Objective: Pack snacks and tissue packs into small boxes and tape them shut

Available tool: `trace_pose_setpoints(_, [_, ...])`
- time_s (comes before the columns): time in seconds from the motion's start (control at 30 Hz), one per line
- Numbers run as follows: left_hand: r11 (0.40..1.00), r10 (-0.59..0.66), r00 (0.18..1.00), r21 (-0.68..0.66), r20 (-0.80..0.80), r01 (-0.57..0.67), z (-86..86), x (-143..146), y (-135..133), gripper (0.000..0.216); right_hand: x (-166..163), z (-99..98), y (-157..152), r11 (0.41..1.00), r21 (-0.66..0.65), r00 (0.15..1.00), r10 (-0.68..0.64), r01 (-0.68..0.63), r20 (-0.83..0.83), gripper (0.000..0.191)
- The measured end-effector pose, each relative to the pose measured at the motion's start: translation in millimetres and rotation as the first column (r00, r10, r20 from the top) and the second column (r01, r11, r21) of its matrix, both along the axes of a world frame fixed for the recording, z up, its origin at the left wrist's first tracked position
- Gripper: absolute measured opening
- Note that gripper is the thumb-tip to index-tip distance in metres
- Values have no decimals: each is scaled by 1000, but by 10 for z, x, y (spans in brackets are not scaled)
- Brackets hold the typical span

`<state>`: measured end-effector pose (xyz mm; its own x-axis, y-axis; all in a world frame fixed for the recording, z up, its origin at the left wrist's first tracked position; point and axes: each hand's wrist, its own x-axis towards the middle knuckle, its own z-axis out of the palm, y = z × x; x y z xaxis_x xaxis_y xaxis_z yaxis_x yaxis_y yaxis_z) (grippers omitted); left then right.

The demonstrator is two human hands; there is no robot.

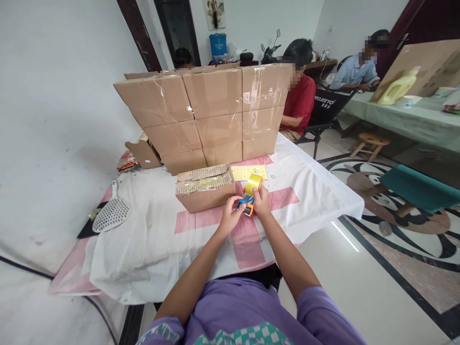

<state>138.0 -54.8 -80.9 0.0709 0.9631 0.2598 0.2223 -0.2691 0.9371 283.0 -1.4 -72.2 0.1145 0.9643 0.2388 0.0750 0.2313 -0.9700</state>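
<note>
Between my hands, above the table's pink-and-white cloth, is a tape dispenser [247, 203] in blue and orange, carrying a roll of yellow tape [254, 184]. My right hand [261, 200] grips it from the right, by the roll. The fingers of my left hand [232, 212] pinch its lower, blue end. Just left of it stands a small cardboard box [206, 197] with printed strips along its top edges and something yellowish showing between the flaps. A yellow sheet [247, 172] with small marks lies flat behind the dispenser.
A tall wall of taped cardboard [219, 112] stands across the table's far side. A perforated white skimmer [112, 214] lies at the left edge, near an open carton [144, 152]. One person in red [304, 108] sits beyond the cardboard; another in light blue [355, 72] sits far right.
</note>
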Motion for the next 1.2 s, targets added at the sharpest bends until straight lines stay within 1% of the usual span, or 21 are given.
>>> trace_pose_setpoints(0.1, [1000, 28, 999, -7, -22, -28, 2, -16, 23, 21, -14, -4, -26, 999, 31, 1000, 9, -9, 13, 50])
trace_pose_setpoints(0.2, [1000, 29, 999, -6, -27, -29, 46, -18, 76, 19, -12, -3, -39, 998, 60, 1000, -24, 22, 18, 50])
trace_pose_setpoints(0.27, [999, 33, 999, -9, -19, -33, 92, -9, 109, 21, -4, -6, -35, 993, 103, 998, -65, 61, 29, 50])
trace_pose_setpoints(0.43, [997, 77, 996, 10, 39, -78, 235, 12, 84, 23, 3, -39, 3, 970, 215, 990, -126, 111, 58, 61])
trace_pose_setpoints(0.53, [996, 90, 992, 17, 85, -92, 336, 22, 13, 27, 1, -65, 21, 960, 258, 986, -140, 112, 91, 58])
trace_pose_setpoints(0.6, [997, 73, 991, -7, 111, -73, 398, 31, -28, 31, 2, -80, 31, 956, 272, 984, -144, 111, 105, 54])
trace_pose_setpoints(0.7, [995, 31, 989, -94, 147, -17, 455, 50, -59, 36, 3, -93, 42, 949, 287, 980, -164, 127, 111, 51])
trace_pose_setpoints(0.8, [978, -35, 986, -198, 163, 67, 455, 69, -67, 37, 3, -86, 41, 938, 299, 973, -211, 176, 88, 49])
trace_pose_setpoints(0.9, [960, -89, 982, -247, 166, 128, 426, 66, -93, 38, 9, -61, 38, 924, 306, 963, -260, 228, 68, 49])
trace_pose_setpoints(0.97, [956, -105, 981, -254, 165, 145, 400, 47, -139, 38, 22, -40, 51, 917, 285, 952, -303, 280, 39, 50])
trace_pose_setpoints(1.1, [943, -129, 980, -288, 151, 169, 330, -20, -271, 37, 59, -14, 109, 892, 206, 915, -397, 403, -72, 55])
trace_pose_setpoints(1.2, [930, -138, 979, -321, 149, 179, 281, -78, -329, 40, 71, -20, 127, 898, 188, 917, -394, 398, -57, 57])
